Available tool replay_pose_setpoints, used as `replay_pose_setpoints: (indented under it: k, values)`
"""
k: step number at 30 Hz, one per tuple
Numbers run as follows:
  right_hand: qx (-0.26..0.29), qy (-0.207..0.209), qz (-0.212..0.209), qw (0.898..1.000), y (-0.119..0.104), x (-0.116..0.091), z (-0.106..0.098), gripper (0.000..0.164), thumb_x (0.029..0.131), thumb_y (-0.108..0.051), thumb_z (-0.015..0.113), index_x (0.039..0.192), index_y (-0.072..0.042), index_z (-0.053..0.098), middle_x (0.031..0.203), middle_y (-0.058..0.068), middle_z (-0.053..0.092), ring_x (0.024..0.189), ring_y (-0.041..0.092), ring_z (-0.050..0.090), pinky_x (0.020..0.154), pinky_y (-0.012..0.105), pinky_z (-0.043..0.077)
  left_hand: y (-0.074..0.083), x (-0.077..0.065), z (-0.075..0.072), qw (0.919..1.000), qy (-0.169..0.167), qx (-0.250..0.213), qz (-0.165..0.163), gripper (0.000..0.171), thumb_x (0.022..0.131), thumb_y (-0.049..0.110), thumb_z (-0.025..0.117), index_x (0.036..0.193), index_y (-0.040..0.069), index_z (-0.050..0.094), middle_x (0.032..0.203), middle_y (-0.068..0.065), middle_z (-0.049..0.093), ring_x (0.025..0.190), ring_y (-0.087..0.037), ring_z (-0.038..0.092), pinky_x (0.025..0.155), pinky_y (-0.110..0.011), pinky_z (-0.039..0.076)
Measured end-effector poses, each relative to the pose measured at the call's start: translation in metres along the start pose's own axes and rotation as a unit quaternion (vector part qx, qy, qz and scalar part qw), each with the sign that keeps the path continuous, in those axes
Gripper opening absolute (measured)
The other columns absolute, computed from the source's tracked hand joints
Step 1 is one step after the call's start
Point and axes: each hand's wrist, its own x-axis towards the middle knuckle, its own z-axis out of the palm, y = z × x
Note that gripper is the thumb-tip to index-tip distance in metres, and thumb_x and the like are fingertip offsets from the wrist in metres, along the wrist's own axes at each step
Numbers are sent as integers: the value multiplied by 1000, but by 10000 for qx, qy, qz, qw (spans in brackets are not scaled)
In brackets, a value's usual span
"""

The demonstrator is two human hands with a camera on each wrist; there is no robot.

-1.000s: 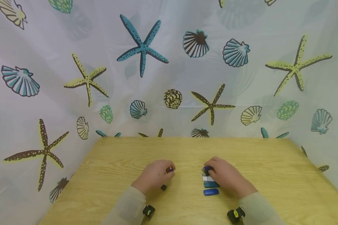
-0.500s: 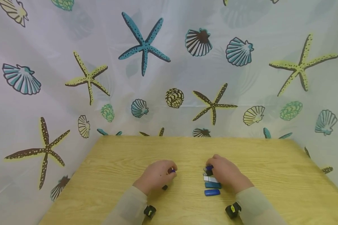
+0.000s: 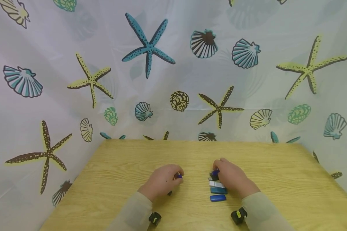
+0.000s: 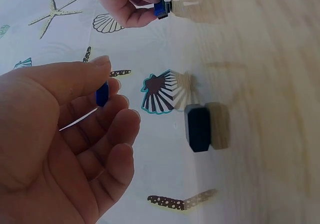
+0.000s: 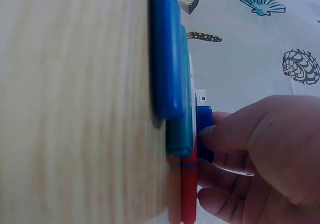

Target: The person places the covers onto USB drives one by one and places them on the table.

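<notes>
Stick (image 5: pixel 204 118) is pinched in my right hand (image 3: pixel 231 175), beside the black stick (image 3: pixel 215 177); my left hand (image 3: pixel 162 181), pinching a blue piece (image 4: pixel 102 94), has shifted only slightly rightward, so these two remain apart.

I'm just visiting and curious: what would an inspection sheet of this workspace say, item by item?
Surface: table with a wood-grain top.
Job's things: blue stick, teal stick, white stick and black stick, side by side; small black piece on the table near the left hand.
Clutter: red piece, partly hidden beyond the teal stick; cannot tell what it is.
Hands: left holds a small blue piece; right hand pinches a dark blue USB stick.
Cables: nothing seen.
Surroundings: white sheet printed with starfish and shells.
</notes>
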Motion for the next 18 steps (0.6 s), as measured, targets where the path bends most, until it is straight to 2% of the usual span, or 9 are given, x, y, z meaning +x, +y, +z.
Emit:
replay_pose_setpoints:
  k: [8,12,18]
  values:
    - [52,65,-44,10000,2,0,0,16,88,-3,50,86,-17,56,79,-4,45,69,15,44,65,32,41,3,1,1,9999,-18,-86,-79,20,90,32,63,107,21,65,87,16,56,76,-2,51,71,-28,46]
    - [131,107,-78,9998,4,1,1,14,91,-5,51,88,-18,57,80,-5,47,70,14,45,67,31,42,5,0,1,9999,1,-130,-50,20,90,32,63,106,21,66,88,16,56,76,-3,51,72,-28,46]
    - [493,188,120,9985,5,-1,-1,8,93,-11,53,95,-18,57,87,-5,51,74,14,48,71,33,44,7,0,2,9998,17,-193,3,17,89,30,65,105,23,65,86,17,55,75,-2,50,70,-27,46]
